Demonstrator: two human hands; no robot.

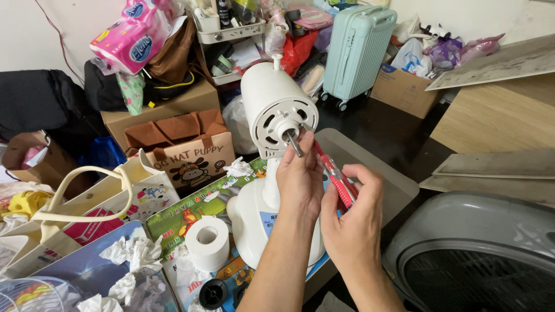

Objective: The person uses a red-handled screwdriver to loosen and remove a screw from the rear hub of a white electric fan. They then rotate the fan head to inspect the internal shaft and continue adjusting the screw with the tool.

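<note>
A white fan body (pixel 277 107) without blades stands upright on its round base (pixel 248 222); its metal shaft (pixel 294 143) points toward me. My left hand (pixel 299 176) is raised in front of the motor housing, fingertips touching the housing just beside the shaft. My right hand (pixel 352 211) grips a red-handled screwdriver (pixel 338 176), whose tip points up toward the motor face near the shaft. The tip itself is partly hidden behind my left hand.
A toilet paper roll (pixel 207 242) and crumpled tissues (pixel 130 254) lie left of the base on a colourful mat (pixel 199 199). A grey fan grille (pixel 474 254) sits lower right. Bags, cardboard boxes (pixel 173 110) and a mint suitcase (pixel 357 49) crowd the back.
</note>
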